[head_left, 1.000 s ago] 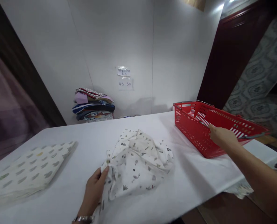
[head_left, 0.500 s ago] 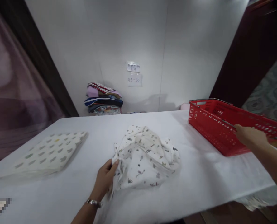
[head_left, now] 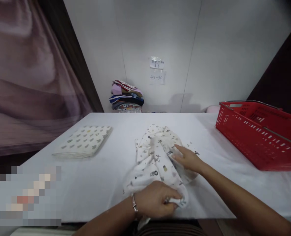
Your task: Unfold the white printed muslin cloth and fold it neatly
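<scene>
A crumpled white cloth (head_left: pixel 155 157) printed with small figures lies in the middle of the white table (head_left: pixel 98 183). My left hand (head_left: pixel 155 200), with a bracelet at the wrist, grips the cloth's near edge close to the table's front. My right hand (head_left: pixel 188 159) rests on the right side of the cloth, fingers stretched onto the fabric. I cannot tell whether the right hand pinches the cloth or only lies on it.
A folded white cloth with grey-green prints (head_left: pixel 83 141) lies at the left. A red plastic basket (head_left: pixel 255 137) stands at the right edge. A stack of folded textiles (head_left: pixel 126 96) sits against the back wall, below paper labels (head_left: pixel 157 70). A purplish curtain hangs at the left.
My right hand left the red basket and came down onto the cloth. My left hand slid to the cloth's near edge and closed on it. The view swung left.
</scene>
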Demonstrator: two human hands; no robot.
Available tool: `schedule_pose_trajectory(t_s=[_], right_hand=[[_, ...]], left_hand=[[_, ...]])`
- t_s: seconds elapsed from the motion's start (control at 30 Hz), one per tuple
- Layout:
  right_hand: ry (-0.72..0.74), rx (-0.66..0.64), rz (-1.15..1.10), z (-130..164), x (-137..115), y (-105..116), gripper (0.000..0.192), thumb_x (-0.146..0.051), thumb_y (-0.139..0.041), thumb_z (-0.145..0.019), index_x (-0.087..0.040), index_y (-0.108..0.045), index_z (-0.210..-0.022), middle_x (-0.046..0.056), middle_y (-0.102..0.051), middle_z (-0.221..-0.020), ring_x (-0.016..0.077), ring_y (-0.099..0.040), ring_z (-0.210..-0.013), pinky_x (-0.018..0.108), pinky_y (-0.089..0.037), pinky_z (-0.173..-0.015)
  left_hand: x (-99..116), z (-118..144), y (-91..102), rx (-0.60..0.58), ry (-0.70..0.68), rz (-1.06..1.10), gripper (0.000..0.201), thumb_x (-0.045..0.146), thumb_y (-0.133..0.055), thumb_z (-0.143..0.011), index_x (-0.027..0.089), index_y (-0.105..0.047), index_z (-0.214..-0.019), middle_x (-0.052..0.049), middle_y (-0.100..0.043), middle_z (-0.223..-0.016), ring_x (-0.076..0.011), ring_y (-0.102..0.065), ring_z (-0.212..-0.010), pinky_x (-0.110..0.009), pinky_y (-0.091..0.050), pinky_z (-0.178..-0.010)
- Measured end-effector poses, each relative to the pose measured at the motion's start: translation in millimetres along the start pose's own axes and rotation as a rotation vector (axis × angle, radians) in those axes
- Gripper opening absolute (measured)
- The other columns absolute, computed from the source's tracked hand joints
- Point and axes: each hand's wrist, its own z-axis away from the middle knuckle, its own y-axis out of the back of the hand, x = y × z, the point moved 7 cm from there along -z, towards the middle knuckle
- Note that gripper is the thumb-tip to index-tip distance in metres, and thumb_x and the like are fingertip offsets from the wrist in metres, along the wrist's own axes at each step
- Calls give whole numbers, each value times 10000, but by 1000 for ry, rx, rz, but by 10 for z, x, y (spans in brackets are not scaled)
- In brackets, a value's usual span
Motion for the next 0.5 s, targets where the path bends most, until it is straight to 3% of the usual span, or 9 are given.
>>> schedule_pose_trajectory(t_s=[0.07, 0.13, 0.23, 0.37, 0.43, 0.5], right_hand=[[-40, -61, 160, -152, -17, -197, 664, -543, -512, -795, -164, -450, -1337, 162, -508, -1308, 303, -506, -1145, 423, -417, -904], [-79, -149, 275, -274, 55, -333, 526, -446, -518, -807, -140, -541, -1234, 174, -607, -1158, 311, -561, -1047, 422, -429, -850], [-60, -156, 247, -376, 157, -293, 285, -289, -474, -813, -165, -652, -998, 113, -682, -952, 264, -608, -906, 366, -440, -791], [65, 160, -124, -341, 284, 328, 266, -326, -467, -799, -213, -663, -939, 34, -688, -928, 208, -603, -877, 305, -450, -782], [51, 396, -277, -237, 514, 734, 313, -368, -479, -783, -198, -650, -982, 40, -682, -935, 207, -600, -874, 302, -460, -757], [-35, 593, -335, -98, 854, 1034, 385, -373, -440, -789, -166, -622, -1057, 67, -680, -919, 206, -609, -819, 306, -474, -693]], left_hand=[[-79, 41, -123, -46, 6, -7, 176, 196, -535, -722, 247, -684, -800, 7, -665, -683, -145, -581, -624, -219, -402, -611], [-233, 98, -98, -34, 75, 46, 154, 268, -538, -762, 224, -684, -786, 15, -645, -647, -131, -548, -582, -218, -374, -566], [-571, 178, 187, 114, 230, 84, 308, 401, -455, -842, 197, -677, -778, 3, -643, -675, -138, -540, -612, -230, -353, -559], [-1202, 337, 845, 541, 531, -149, 370, 446, -394, -860, 192, -647, -765, -35, -653, -795, -180, -561, -761, -268, -370, -668], [-1503, 357, 1024, 613, 663, -235, 340, 447, -419, -846, 191, -642, -829, -60, -655, -912, -195, -565, -846, -280, -375, -722], [-1756, 302, 1067, 584, 772, -267, 350, 470, -434, -835, 178, -625, -856, -83, -644, -972, -203, -569, -874, -281, -378, -727]])
